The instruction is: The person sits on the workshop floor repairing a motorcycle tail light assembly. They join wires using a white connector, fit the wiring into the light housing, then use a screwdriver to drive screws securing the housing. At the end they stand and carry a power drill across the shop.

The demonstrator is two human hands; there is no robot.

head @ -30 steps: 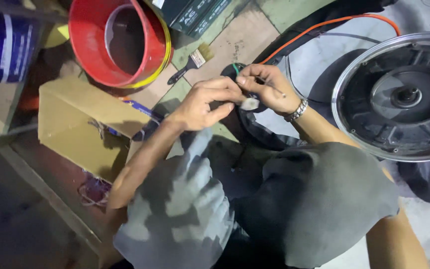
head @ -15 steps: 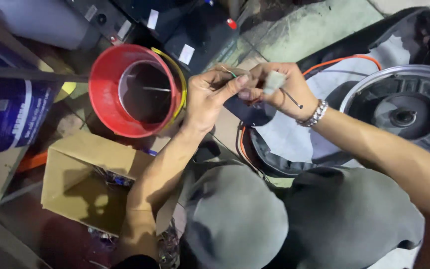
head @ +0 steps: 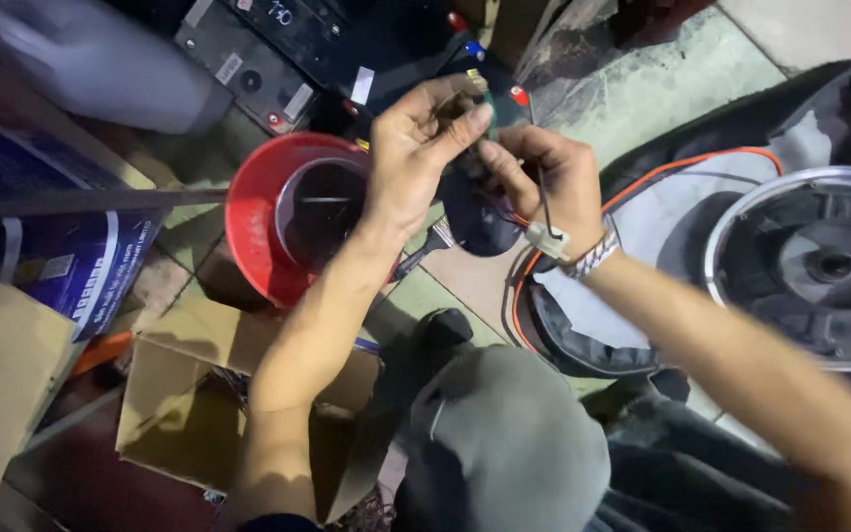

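Observation:
My left hand [head: 421,148] and my right hand [head: 539,177] meet above the floor, fingertips pinched together on a small dark part with thin wires [head: 480,108]. A black wire runs down from my right hand to a small white plug connector [head: 547,239] that hangs by my wrist, just above a metal bracelet [head: 595,256]. What exactly sits between the fingertips is too small to tell.
A red bucket [head: 258,217] stands under my left forearm. Open cardboard boxes [head: 164,409] lie at lower left, black batteries [head: 248,59] at the top. A wheel hub motor [head: 819,266] rests at right on a black cover with an orange cable [head: 682,167]. My grey-clad knee [head: 504,443] fills the bottom.
Both hands have risen and moved further from me, still joined on the wires. The white connector has slipped out of my right fingers and now dangles by the wrist.

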